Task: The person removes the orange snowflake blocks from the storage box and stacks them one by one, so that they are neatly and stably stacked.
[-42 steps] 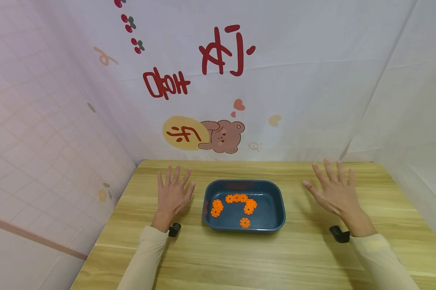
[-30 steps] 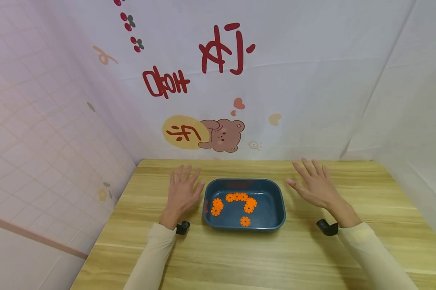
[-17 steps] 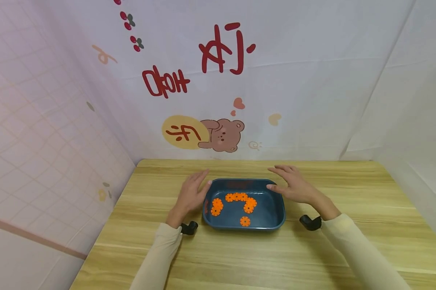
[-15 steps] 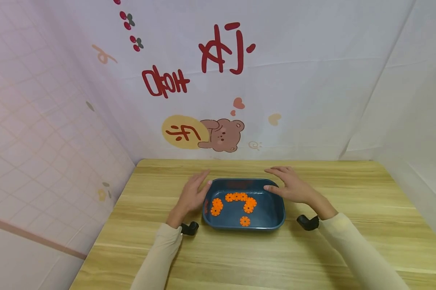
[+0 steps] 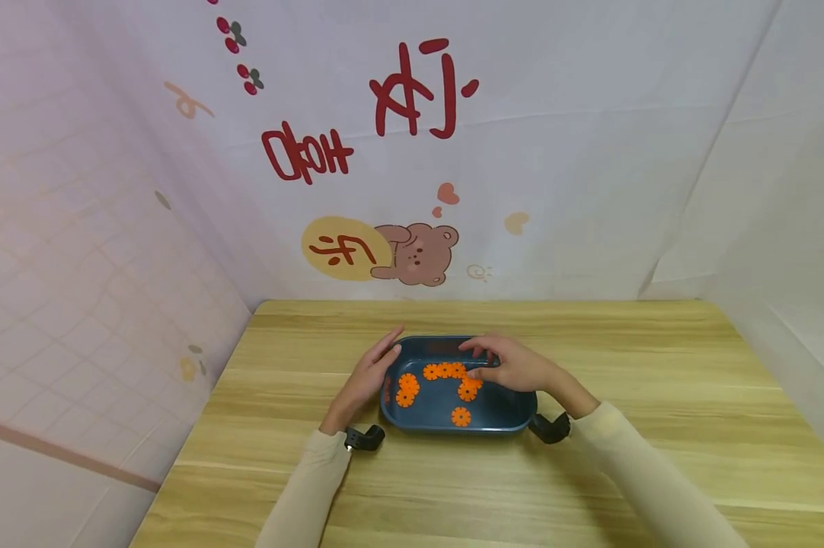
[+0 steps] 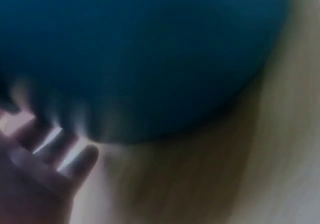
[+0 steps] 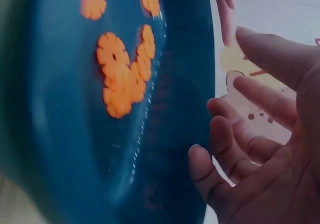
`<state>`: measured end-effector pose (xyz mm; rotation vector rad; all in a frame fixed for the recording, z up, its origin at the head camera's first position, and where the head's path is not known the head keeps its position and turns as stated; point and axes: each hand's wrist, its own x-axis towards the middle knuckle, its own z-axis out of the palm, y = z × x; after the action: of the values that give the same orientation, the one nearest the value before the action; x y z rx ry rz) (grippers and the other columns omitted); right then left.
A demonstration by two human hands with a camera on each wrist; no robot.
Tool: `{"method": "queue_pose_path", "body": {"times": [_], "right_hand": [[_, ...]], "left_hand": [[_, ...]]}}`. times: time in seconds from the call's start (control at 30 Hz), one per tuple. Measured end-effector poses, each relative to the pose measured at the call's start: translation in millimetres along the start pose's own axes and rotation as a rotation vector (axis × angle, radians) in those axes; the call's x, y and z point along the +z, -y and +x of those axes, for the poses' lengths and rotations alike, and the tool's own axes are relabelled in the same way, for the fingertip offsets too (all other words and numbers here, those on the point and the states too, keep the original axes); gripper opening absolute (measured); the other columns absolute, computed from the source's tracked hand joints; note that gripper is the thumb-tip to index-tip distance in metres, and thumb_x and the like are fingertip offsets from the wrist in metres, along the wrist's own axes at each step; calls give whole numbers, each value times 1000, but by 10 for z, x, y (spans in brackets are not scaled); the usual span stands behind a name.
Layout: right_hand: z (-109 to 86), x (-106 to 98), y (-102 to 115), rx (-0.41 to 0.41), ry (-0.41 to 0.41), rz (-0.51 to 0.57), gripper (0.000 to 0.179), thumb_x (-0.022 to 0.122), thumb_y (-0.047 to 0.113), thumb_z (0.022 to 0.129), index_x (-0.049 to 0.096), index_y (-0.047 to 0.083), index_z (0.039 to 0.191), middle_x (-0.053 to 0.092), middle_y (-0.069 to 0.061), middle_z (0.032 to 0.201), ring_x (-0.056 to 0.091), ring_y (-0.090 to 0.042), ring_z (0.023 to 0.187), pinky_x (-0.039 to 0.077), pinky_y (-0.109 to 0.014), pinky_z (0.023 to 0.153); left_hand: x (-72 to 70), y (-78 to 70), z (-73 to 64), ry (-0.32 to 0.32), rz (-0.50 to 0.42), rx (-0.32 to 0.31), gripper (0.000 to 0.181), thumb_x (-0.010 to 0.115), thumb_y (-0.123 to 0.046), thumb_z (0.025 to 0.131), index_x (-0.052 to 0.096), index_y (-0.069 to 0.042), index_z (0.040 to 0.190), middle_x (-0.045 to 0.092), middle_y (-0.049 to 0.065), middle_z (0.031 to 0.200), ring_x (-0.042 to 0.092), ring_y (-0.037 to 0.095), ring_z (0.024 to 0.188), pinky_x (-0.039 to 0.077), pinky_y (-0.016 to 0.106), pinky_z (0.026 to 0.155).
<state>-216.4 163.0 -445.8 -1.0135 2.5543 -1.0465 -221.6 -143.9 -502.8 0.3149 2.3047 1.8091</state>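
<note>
A dark blue tray [image 5: 453,431] sits on the table with several orange notched discs [image 5: 461,416] in it, shaped like small flowers or gears. At its left end rests my left hand [image 5: 367,377], fingers extended along the outer wall and thumb at the rim. The blurred left wrist view shows those fingers [image 6: 75,166] against the tray's side. My right hand [image 5: 518,365] hovers over the right part of the tray, thumb and fingers apart, partly hiding a disc cluster. Nothing lies between its fingers [image 7: 270,98] in the right wrist view.
The tray stands on a wood-grain table [image 5: 439,487]. Behind it rises a white cloth backdrop [image 5: 576,167] with a printed bear and red characters. A pale patterned cloth [image 5: 97,251] borders the left side. Each wrist carries a black camera mount [image 5: 550,428].
Both hands came inward from either side of the tray. The left hand reached its left end; the right hand moved left over the discs, its spread fingers bending. The discs stayed put.
</note>
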Motion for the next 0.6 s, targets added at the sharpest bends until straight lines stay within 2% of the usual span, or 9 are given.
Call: {"method": "queue_pose_path", "body": {"times": [0.1, 0.2, 0.23, 0.27, 0.3, 0.4, 0.47, 0.57, 0.6], "right_hand": [[16, 43, 18, 34, 55, 14, 45, 68, 21, 95, 56, 2, 134, 59, -15, 109, 51, -13, 78, 46, -28, 69], [21, 98, 25, 65, 93, 17, 43, 68, 18, 95, 56, 2, 133, 59, -16, 108, 51, -13, 74, 46, -27, 67], [24, 117, 23, 73, 99, 15, 43, 69, 18, 94, 57, 2, 133, 59, -16, 107, 50, -13, 73, 45, -26, 67], [26, 136, 22, 79, 103, 15, 43, 69, 17, 94, 57, 3, 132, 59, -16, 106, 50, -13, 72, 45, -26, 67], [31, 155, 15, 79, 105, 15, 43, 70, 17, 93, 58, 2, 132, 59, -15, 105, 49, -14, 72, 44, -26, 66], [40, 214, -2, 94, 113, 21, 42, 71, 16, 92, 59, 3, 130, 59, -12, 101, 48, -14, 76, 43, -27, 68], [49, 251, -19, 97, 123, 30, 41, 71, 15, 91, 60, 2, 129, 59, -11, 99, 49, -15, 78, 43, -28, 69], [60, 301, -53, 110, 137, 34, 39, 72, 14, 91, 61, 2, 127, 59, -6, 94, 49, -14, 78, 43, -27, 70], [60, 314, -60, 117, 139, 38, 39, 72, 14, 91, 61, 2, 126, 59, -5, 90, 49, -14, 76, 43, -27, 69]], "left_hand": [[26, 30, 11, 19, -37, -27, 49, 43, -42, 106, 40, -29, 153, 31, -5, 161, 53, 22, 117, 48, 41, 96], [39, 81, 20, 34, -104, -36, 50, 41, -36, 107, 37, -22, 155, 28, -5, 162, 51, 21, 119, 46, 38, 97], [43, 102, 27, 37, -138, -36, 50, 41, -34, 107, 36, -20, 155, 26, -6, 162, 41, 17, 133, 38, 38, 107], [47, 118, 30, 42, -178, -37, 50, 40, -31, 108, 35, -19, 156, 26, -5, 163, 39, 19, 137, 35, 40, 112], [53, 132, 34, 46, -220, -38, 50, 40, -29, 108, 34, -18, 156, 24, -6, 163, 24, 18, 146, 24, 42, 118], [69, 161, 29, 54, -298, -47, 50, 38, -28, 108, 33, -19, 156, 21, -5, 164, 18, 20, 150, 17, 46, 121], [79, 174, 20, 53, -331, -59, 49, 38, -29, 108, 33, -22, 156, 20, -6, 164, 18, 20, 150, 19, 44, 121], [90, 183, 5, 36, -334, -77, 48, 39, -34, 107, 36, -29, 155, 20, -10, 163, 32, 13, 139, 32, 31, 110], [93, 187, -1, 32, -336, -74, 48, 39, -35, 107, 36, -30, 155, 21, -9, 163, 44, 14, 126, 40, 28, 100]]}}
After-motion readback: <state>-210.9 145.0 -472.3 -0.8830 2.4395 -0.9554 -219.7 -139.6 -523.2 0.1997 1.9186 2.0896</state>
